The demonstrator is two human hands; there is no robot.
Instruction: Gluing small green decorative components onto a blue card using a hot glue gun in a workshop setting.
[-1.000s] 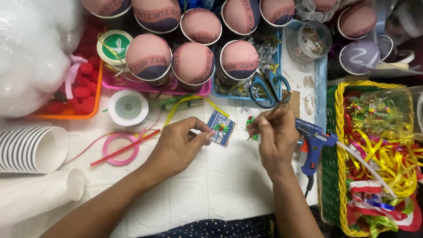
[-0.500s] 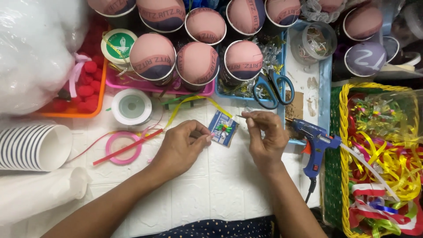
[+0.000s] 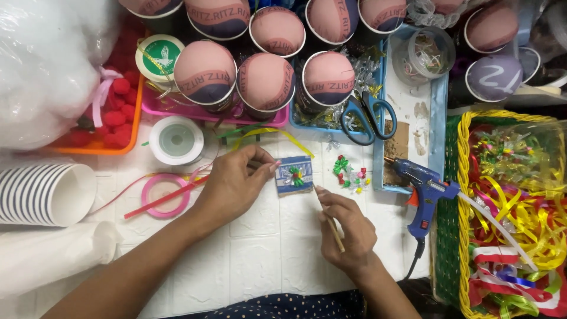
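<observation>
A small blue rectangular card (image 3: 293,175) with a green and red bow glued on it lies on the white table. My left hand (image 3: 233,183) touches its left edge with the fingertips. My right hand (image 3: 348,227) sits below and right of the card, gripping a thin wooden stick (image 3: 333,227) that points up toward the card. Several tiny bows (image 3: 350,172) in green, red and white lie just right of the card.
A blue glue gun (image 3: 422,189) lies at the right beside a green and yellow basket (image 3: 452,218) of ribbons. Blue-handled scissors (image 3: 366,115) rest on a blue tray. Covered cups (image 3: 266,80) stand behind; stacked paper cups (image 3: 44,194) and ribbon spools (image 3: 175,140) lie left.
My right hand has pulled down and back from the card toward me, still with the stick. The small bows now lie uncovered beside the card. My left hand stays at the card.
</observation>
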